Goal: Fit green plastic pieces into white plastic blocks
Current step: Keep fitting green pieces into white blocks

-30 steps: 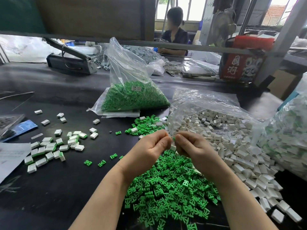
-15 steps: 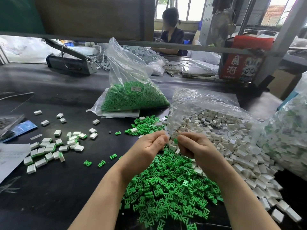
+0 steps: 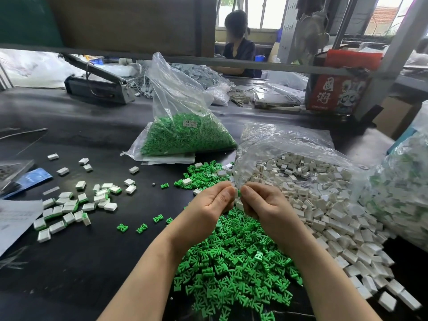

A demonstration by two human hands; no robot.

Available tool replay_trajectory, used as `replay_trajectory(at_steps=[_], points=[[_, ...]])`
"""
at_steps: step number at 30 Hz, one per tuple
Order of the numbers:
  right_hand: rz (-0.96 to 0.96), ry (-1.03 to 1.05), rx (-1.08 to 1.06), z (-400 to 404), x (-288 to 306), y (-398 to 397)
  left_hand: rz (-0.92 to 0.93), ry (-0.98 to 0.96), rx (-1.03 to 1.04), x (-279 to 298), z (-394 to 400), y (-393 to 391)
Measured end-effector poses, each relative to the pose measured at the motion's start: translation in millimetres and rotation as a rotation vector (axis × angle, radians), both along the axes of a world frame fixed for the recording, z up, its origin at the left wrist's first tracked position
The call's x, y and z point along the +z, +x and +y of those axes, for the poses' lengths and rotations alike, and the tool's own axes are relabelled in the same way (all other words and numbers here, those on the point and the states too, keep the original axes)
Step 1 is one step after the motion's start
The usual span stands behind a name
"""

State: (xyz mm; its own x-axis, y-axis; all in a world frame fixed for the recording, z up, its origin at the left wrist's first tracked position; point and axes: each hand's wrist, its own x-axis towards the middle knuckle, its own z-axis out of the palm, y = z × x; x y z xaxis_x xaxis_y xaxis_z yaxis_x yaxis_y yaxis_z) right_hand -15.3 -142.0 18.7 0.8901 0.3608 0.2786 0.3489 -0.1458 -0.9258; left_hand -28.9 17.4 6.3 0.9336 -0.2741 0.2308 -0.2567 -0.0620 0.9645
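My left hand (image 3: 209,205) and my right hand (image 3: 262,205) meet fingertip to fingertip above a loose heap of green plastic pieces (image 3: 231,262). A small green piece (image 3: 239,193) shows between the fingertips, pinched by my right hand. My left hand's curled fingers pinch a white block (image 3: 235,190) against it, and most of that block is hidden. A big pile of white blocks (image 3: 324,205) spills from a clear bag on the right. White blocks with green pieces fitted (image 3: 69,207) lie scattered on the left of the black table (image 3: 92,262).
A clear bag of green pieces (image 3: 185,137) stands behind my hands. A smaller green heap (image 3: 203,174) lies in front of it. Another bag of fitted blocks (image 3: 405,193) fills the right edge. Papers (image 3: 16,218) lie at the left. A person (image 3: 238,42) sits at the far bench.
My hands stayed together over the green heap. The fingertips parted slightly half a second ago and have closed again, with the green piece now showing between them.
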Motion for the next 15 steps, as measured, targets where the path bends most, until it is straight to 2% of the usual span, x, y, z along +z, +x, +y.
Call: replay_trajectory(at_steps=[4,8,15], points=[[-0.02,-0.027,-0.008,-1.8,0.2,0.5,-0.009,0.034,-0.01,1.0,1.0,-0.3],[0.024,0.072,-0.007,2.9,-2.2,-2.3,-0.001,0.039,-0.013,0.8,1.1,0.1],[-0.065,0.044,-0.084,11.2,-2.5,-3.7,-0.008,0.015,0.014,0.4,-1.9,0.8]])
